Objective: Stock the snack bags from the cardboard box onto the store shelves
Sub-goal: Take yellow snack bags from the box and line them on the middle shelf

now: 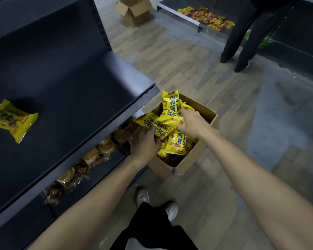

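Head view. The cardboard box sits open on the wood-look floor, just beside the front edge of the dark shelf. It holds a heap of yellow snack bags; one bag stands upright at the far side, poking above the rim.

Both your bare arms reach down into the box. Your left hand lies at the box's near-left side, fingers curled over a yellow bag at the shelf side of the heap. Your right hand lies on top of the heap, fingers and thumb closed round a bag in the middle.

The bags carry blue lettering; "SHANYAOBOPIAN" reads on several. Smaller print is too blurred to read.

One yellow bag lies flat on the shelf, well apart from the box. The lower shelf tier below holds a row of clear-wrapped brown pastries.

Far back, a second open cardboard box stands on the floor; a low shelf holds yellow and red packets. Another person's dark trousers stand near it. Your own shoes show below.
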{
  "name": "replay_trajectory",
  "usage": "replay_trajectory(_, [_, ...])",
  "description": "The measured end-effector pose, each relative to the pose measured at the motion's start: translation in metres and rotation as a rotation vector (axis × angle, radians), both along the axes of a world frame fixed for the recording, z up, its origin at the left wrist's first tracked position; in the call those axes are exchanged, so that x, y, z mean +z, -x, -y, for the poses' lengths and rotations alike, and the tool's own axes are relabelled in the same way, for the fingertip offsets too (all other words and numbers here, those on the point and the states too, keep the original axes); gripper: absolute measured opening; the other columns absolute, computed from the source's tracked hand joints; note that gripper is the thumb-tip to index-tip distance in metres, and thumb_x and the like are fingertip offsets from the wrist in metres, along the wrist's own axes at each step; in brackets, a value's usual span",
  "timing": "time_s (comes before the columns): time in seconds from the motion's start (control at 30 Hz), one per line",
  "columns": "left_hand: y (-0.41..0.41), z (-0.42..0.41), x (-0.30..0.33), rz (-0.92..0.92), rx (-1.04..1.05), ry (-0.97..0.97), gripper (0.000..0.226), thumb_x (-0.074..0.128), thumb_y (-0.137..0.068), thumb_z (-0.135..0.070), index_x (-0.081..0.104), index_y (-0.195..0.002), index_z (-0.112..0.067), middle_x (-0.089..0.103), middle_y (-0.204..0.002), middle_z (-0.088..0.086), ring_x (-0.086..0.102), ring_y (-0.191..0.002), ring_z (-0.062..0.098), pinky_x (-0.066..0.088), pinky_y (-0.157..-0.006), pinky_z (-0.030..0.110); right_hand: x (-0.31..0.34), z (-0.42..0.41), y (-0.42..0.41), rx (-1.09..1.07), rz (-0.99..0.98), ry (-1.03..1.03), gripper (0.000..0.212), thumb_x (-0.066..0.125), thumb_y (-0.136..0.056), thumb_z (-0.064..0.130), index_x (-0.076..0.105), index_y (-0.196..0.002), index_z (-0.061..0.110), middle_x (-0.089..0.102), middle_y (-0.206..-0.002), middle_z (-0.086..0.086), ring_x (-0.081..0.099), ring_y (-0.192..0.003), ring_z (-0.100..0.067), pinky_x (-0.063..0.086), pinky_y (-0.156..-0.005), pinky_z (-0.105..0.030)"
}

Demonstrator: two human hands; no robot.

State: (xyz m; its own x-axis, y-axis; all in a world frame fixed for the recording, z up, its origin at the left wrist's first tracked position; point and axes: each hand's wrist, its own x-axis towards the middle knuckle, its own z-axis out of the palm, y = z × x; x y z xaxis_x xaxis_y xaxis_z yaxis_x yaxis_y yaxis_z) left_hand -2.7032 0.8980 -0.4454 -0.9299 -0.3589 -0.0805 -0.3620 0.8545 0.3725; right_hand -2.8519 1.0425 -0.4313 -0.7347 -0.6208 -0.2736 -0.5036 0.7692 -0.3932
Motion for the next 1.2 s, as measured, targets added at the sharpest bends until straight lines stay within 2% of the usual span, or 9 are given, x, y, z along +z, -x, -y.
replay_trajectory(0.1, [0.008,-0.003,-0.008,0.009,0.046,-0.059,0.044,0.059,-0.079,-0.032,0.047,-0.117,-0.014,0.046,-0.117,0.012,0.051,-0.104,0.037,0.049,-0.075,0.045,-0.011,0.004,0.004,-0.014,0.019,0.001,0.058,0.066,-0.085,0.031,0.042,-0.137,0.018,0.051,-0.127,-0.011,0.049,-0.120,-0.031,0.045,-0.095,-0.042])
replay_trajectory(0.2, [0.022,-0.011,-0.012,0.018,0.168,-0.150,0.060,0.061,-0.086,-0.031,0.033,-0.137,-0.014,0.030,-0.138,0.015,0.044,-0.116,0.038,0.038,-0.076,0.034,-0.025,0.008,0.010,0.001,0.015,0.012,0.060,0.062,-0.088,0.024,0.040,-0.143,0.017,0.047,-0.139,-0.010,0.044,-0.129,-0.032,0.039,-0.106,-0.044])
replay_trajectory(0.3, [0.037,-0.016,-0.018,0.032,0.264,-0.274,0.075,0.062,-0.088,-0.028,0.019,-0.148,-0.013,0.015,-0.150,0.020,0.039,-0.125,0.038,0.039,-0.084,0.036,-0.041,0.010,0.013,0.064,0.019,-0.056,0.063,0.052,-0.097,0.022,0.025,-0.153,0.017,0.023,-0.159,-0.011,0.025,-0.143,-0.032,0.025,-0.117,-0.043])
replay_trajectory(0.4, [0.049,-0.014,-0.029,0.010,0.305,-0.328,0.083,0.066,-0.082,-0.017,0.018,-0.149,-0.015,0.007,-0.154,0.019,0.035,-0.132,0.038,0.038,-0.097,0.037,-0.054,0.007,0.011,0.101,-0.031,-0.171,0.065,0.046,-0.102,0.027,0.010,-0.156,0.027,0.007,-0.163,-0.009,0.015,-0.147,-0.033,0.025,-0.115,-0.046])
replay_trajectory(0.63, [0.065,0.010,-0.053,-0.067,0.266,-0.341,0.103,0.083,-0.069,-0.016,0.022,-0.153,-0.011,0.037,-0.150,0.011,0.035,-0.139,0.025,0.031,-0.111,0.034,-0.062,0.005,0.011,0.069,-0.143,-0.204,0.075,0.053,-0.095,0.049,0.009,-0.154,0.037,0.045,-0.133,-0.011,0.040,-0.116,-0.032,0.036,-0.101,-0.044])
replay_trajectory(0.77, [0.078,0.018,-0.060,-0.066,0.194,-0.290,0.105,0.084,-0.067,-0.021,0.024,-0.152,-0.007,0.026,-0.157,0.013,0.026,-0.144,0.027,0.026,-0.116,0.039,-0.058,0.014,0.002,0.008,-0.096,-0.124,0.072,0.056,-0.095,0.041,0.015,-0.153,0.026,0.040,-0.123,-0.013,0.047,-0.112,-0.032,0.043,-0.097,-0.042])
replay_trajectory(0.93, [0.094,0.009,-0.059,-0.044,0.184,-0.257,0.099,0.085,-0.066,-0.028,0.033,-0.149,-0.012,0.025,-0.156,0.015,0.033,-0.139,0.034,0.028,-0.111,0.039,-0.046,0.010,-0.008,-0.139,-0.185,-0.030,0.066,0.057,-0.091,0.027,0.025,-0.149,0.020,0.040,-0.121,-0.013,0.051,-0.104,-0.033,0.049,-0.086,-0.044])
replay_trajectory(1.13, [0.107,-0.001,-0.055,0.037,0.212,-0.271,0.094,0.084,-0.071,-0.029,0.030,-0.146,-0.010,0.032,-0.150,0.010,0.041,-0.131,0.034,0.035,-0.104,0.040,-0.053,0.009,-0.016,-0.588,-0.258,0.260,0.061,0.058,-0.091,0.027,0.034,-0.146,0.018,0.041,-0.116,-0.013,0.053,-0.099,-0.035,0.050,-0.083,-0.046])
replay_trajectory(1.2, [0.110,0.002,-0.057,0.085,0.157,-0.270,0.094,0.083,-0.073,-0.027,0.027,-0.147,-0.010,0.034,-0.149,0.008,0.042,-0.132,0.032,0.037,-0.103,0.040,-0.057,0.016,-0.019,-0.647,-0.276,0.230,0.065,0.059,-0.092,0.033,0.029,-0.148,0.021,0.038,-0.124,-0.011,0.052,-0.102,-0.033,0.051,-0.083,-0.046])
